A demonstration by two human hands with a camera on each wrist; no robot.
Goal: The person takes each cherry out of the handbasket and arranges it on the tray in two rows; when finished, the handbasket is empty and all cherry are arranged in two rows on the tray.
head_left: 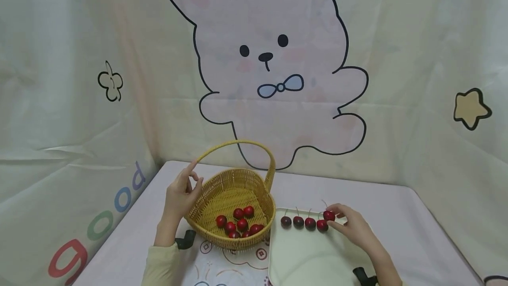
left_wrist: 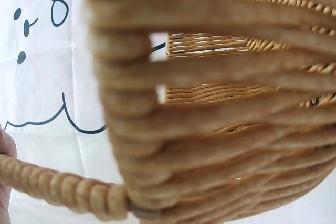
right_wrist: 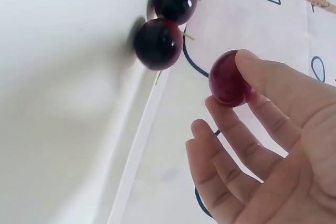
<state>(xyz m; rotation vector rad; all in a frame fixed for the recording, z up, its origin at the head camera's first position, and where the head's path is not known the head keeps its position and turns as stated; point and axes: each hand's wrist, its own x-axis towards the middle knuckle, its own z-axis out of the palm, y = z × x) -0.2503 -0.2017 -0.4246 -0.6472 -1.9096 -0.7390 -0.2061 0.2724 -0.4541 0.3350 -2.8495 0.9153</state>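
White table [head_left: 381,202] bearing a wicker basket [head_left: 234,245], a pale tray [head_left: 305,259] and one lifted cherry [head_left: 329,216]
The basket is standing close beside the tray; the left hand [head_left: 183,193] is gripping its handle [left_wrist: 63,189], and a careless tug there could be tipping it, sending the loose cherries [head_left: 242,225] inside rolling. The right hand [head_left: 353,226] is pinching the lifted cherry between thumb and fingertips, its other fingers spreading loosely; that smooth, round skin could be slipping free if the squeeze is growing uneven. Four cherries [head_left: 310,223] are lining the tray's far edge. The lifted cherry is hanging near the row's right end, apart from it in the right wrist view; coming down too close, it could be knocking its neighbour and disturbing the line.
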